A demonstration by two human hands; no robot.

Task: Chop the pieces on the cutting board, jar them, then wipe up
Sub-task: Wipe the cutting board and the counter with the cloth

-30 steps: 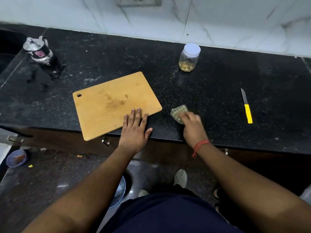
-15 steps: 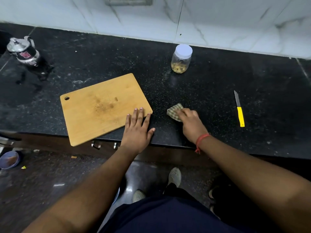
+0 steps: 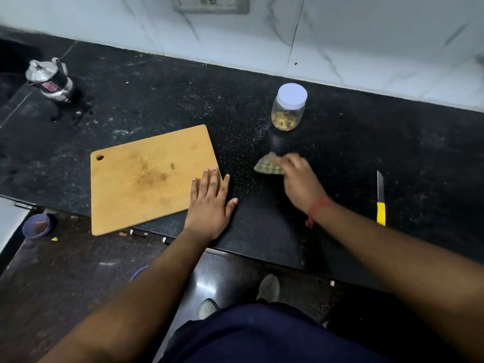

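Note:
A bare wooden cutting board point(image 3: 146, 176) lies on the black counter point(image 3: 366, 153), its near corner jutting over the edge. My left hand point(image 3: 212, 203) rests flat with straight fingers on the board's right corner and the counter beside it. To the right, my right hand point(image 3: 298, 176) holds a checked green cloth point(image 3: 267, 166) against the counter; the hand is blurred. Behind the cloth stands a clear jar point(image 3: 288, 108) with a white lid on and chopped yellow-brown pieces at its bottom. A knife point(image 3: 380, 200) with a yellow handle lies at the right, blade pointing away.
A steel kettle point(image 3: 49, 79) stands at the far left of the counter. White marble wall with a socket plate point(image 3: 209, 3) runs behind. Pale specks are scattered on the counter between board and jar. On the floor at left sits a small bowl point(image 3: 36, 225).
My right hand has moved the cloth away from the counter's front edge, towards the jar. The left hand stays on the board's corner. The camera has shifted.

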